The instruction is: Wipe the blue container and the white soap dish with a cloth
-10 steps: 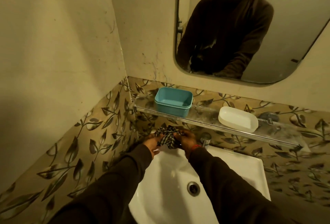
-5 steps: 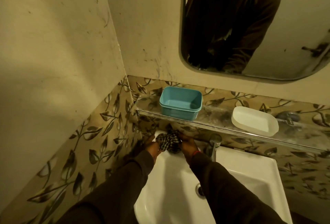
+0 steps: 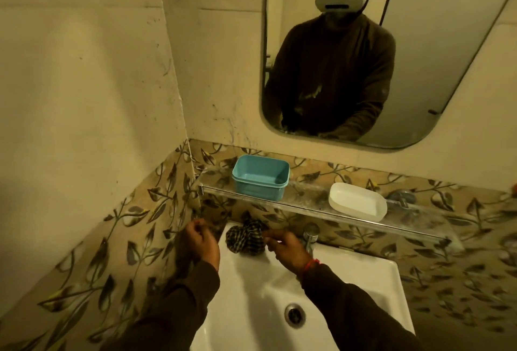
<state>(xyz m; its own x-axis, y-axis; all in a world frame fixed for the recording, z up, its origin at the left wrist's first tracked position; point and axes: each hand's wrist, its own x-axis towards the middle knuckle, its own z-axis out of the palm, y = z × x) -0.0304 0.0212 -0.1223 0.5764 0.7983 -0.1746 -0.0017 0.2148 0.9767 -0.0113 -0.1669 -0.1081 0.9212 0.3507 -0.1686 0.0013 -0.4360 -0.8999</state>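
Note:
The blue container (image 3: 260,178) stands open-topped at the left end of a glass shelf (image 3: 313,208). The white soap dish (image 3: 358,201) sits on the same shelf, further right. A crumpled dark checked cloth (image 3: 245,240) rests on the back left corner of the white sink (image 3: 349,280), below the shelf. My right hand (image 3: 285,247) is just right of the cloth, its fingertips pinched on the cloth's edge. My left hand (image 3: 200,243) hovers left of the cloth, apart from it, fingers loosely curled and holding nothing.
A chrome tap (image 3: 310,237) rises behind my right hand. The drain (image 3: 293,315) lies in the basin's middle. A mirror (image 3: 419,57) hangs above the shelf. Leaf-patterned tiles (image 3: 126,238) cover the corner walls on the left and behind.
Both hands were bunched on the cloth over the sink. Now my left hand has let go and moved left, and the cloth lies on the sink's rim with only my right hand on it.

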